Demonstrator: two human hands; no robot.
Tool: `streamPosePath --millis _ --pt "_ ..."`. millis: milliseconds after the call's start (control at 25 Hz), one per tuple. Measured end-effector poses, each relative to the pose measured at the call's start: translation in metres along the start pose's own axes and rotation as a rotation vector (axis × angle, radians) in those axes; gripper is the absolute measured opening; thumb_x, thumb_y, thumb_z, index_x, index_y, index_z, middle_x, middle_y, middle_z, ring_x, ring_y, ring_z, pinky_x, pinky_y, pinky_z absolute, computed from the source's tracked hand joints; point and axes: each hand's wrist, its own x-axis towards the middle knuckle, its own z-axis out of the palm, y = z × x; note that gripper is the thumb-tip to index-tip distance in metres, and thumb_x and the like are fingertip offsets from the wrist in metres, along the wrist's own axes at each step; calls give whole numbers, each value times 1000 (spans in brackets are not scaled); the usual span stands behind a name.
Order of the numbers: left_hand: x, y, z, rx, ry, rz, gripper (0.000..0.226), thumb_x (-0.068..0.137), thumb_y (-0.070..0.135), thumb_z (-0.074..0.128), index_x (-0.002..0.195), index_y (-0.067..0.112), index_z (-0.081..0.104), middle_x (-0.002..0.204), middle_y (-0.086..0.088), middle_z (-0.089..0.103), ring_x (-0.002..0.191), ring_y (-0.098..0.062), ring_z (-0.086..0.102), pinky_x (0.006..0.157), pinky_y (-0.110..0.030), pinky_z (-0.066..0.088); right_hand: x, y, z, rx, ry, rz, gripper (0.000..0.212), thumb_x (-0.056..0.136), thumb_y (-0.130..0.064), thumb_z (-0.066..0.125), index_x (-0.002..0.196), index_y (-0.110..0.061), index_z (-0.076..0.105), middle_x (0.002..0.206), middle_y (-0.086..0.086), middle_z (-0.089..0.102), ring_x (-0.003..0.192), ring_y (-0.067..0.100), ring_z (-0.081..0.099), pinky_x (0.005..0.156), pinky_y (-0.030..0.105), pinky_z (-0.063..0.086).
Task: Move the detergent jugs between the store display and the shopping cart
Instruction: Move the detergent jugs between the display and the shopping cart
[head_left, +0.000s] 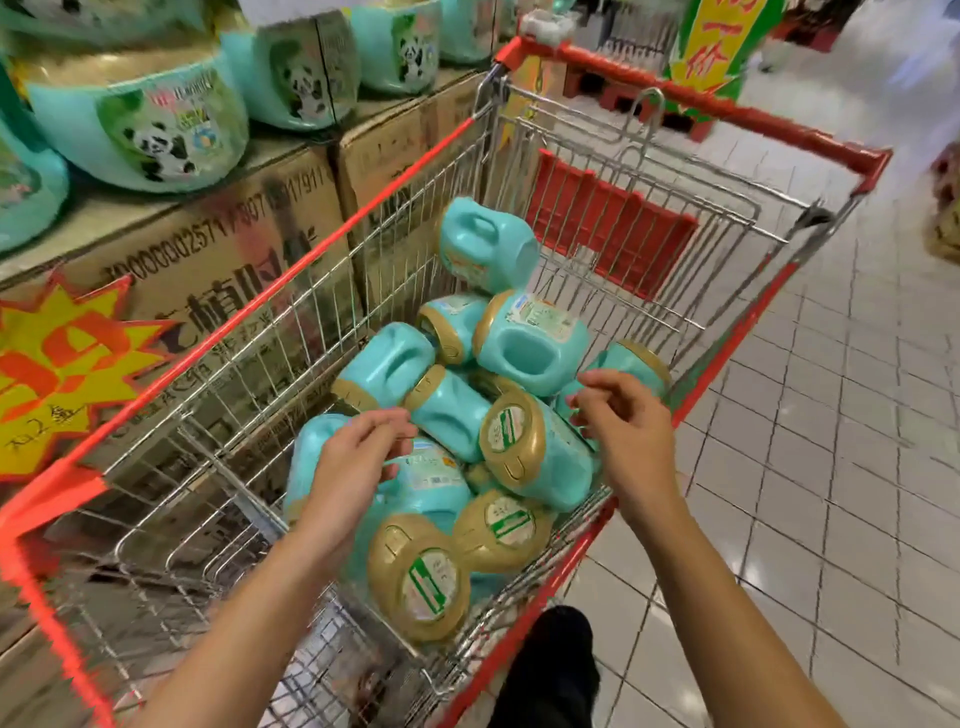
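2 hands, left and right, half-curled and empty, hovered over jugs in the cart. We judged a pick was next: grab a handle.

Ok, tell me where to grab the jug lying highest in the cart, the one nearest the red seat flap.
Take that jug by its moulded handle loop, coming from above and the near side. It lies on its side atop the pile, handle opening facing up toward the camera and clear of other jugs, so fingers can hook through it. Neither the left hand nor the right hand holds anything.
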Motion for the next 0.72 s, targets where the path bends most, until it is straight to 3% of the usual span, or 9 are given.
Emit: streamPosePath --millis 160,280,400,520,600,640,720 --pt "75 -2 64 -56 149 -51 15 97 20 54 90 15 66 75 6 64 60 0 54 58 -16 43 144 23 18 -54 -79 -2 21 88 -5 57 85 -25 61 76 3 59 71 18 53 66 32 44" --pt "120 -11 113 -124 249 -182 18 99 22 50 85 17 61 78 4 60 61 -3 51 55 -18 39 240 49 28 -232 -149 -14 12 90 -5 56 99 -12 60 77 0 55 76 19 51 72 30 41" --pt "153 -26 152 -212 294 -273 15 100 27 49 107 18 58 92 2 60 76 -10 53 63 -23 40 304 83 25 -419 -343 -3 17 91 -8 59 107 -10 55 83 1 52 83 20 51 69 23 43" --pt "177 -45 176 -268 228 -320 29 98 25 54 123 11 56 93 -15 64 85 -20 54 63 -21 48 335 121 24 -521 -554 135 35 92 -24 64 121 -12 50 103 6 50 97 22 51 81 33 46" --pt "190 -59 185 -313 206 -301 40 96 17 57 132 0 52 110 -27 65 100 -30 60 83 -29 55 340 145 25 -497 -622 256 43 93 -34 62 125 -8 51 110 5 55 102 24 54 86 36 47" --pt "195 -64 187 -315 202 -272 40 95 14 58 133 2 52 121 -24 64 112 -31 60 97 -38 50 339 155 27 -436 -640 317 44 93 -36 60 124 -5 52 108 7 60 102 27 58 86 37 48" --pt "206 -72 192 -333 202 -231 42 94 11 59 135 6 50 131 -15 61 121 -29 57 107 -45 43 340 168 32 -341 -661 429 50 94 -39 58 127 -2 52 114 15 64 106 35 62 93 46 50"
